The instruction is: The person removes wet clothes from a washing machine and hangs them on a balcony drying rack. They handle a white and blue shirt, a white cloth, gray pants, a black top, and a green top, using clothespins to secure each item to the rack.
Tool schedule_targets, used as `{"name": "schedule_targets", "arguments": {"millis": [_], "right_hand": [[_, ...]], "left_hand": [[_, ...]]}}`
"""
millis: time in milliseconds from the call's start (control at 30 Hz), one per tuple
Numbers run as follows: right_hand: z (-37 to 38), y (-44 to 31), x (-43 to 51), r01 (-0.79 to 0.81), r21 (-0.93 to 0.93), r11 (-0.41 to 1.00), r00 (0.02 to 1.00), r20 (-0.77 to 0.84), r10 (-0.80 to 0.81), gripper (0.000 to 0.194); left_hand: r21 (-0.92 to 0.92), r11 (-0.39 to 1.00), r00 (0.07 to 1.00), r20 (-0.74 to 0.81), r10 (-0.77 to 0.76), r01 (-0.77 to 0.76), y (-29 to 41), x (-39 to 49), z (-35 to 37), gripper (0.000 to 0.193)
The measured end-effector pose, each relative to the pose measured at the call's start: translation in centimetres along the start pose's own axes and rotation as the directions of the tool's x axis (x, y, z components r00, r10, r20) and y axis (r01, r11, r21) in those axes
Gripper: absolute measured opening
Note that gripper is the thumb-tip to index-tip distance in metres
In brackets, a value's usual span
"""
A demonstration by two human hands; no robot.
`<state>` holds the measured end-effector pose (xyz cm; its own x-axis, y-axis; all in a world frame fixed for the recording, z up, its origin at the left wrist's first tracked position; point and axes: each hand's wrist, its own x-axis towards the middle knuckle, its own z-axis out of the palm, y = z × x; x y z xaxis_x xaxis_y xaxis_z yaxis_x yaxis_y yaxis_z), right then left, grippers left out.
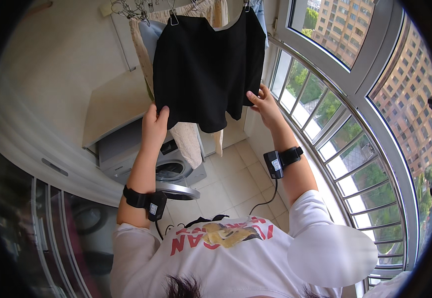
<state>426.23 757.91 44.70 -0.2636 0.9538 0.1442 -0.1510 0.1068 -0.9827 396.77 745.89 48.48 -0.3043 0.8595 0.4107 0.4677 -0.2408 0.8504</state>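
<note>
A pair of black shorts (204, 70) hangs from metal clips (173, 18) at its waistband. My left hand (156, 121) pinches the lower left edge between thumb and fingers. On the other side, my right hand (263, 102) grips the lower right edge the same way. Behind the shorts hang a cream patterned garment (187, 143) and a light blue garment (150, 35), both partly hidden. Each forearm wears a black strapped device with a cable.
Below my left hand stands a front-loading washing machine (121, 158) with its round door (178, 192) open, under a beige countertop (113, 100). Barred windows (324, 100) line the right side. Pale floor tiles (234, 178) show below, and a sliding glass door (48, 231) is at lower left.
</note>
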Motion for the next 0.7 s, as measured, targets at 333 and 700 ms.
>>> {"name": "schedule_targets", "arguments": {"millis": [333, 700], "right_hand": [[5.5, 6.3, -3.7, -0.044, 0.729, 0.683, 0.999, 0.046, 0.016, 0.035], [8.7, 5.3, -9.5, -0.102, 0.762, 0.639, 0.99, 0.012, 0.143, 0.042]], "left_hand": [[0.031, 0.993, 0.992, 0.058, 0.112, -0.114, -0.2, -2.9, 0.5, 0.041], [-0.682, 0.73, 0.946, 0.215, 0.242, -0.032, -7.1, 2.7, -3.3, 0.037]]}}
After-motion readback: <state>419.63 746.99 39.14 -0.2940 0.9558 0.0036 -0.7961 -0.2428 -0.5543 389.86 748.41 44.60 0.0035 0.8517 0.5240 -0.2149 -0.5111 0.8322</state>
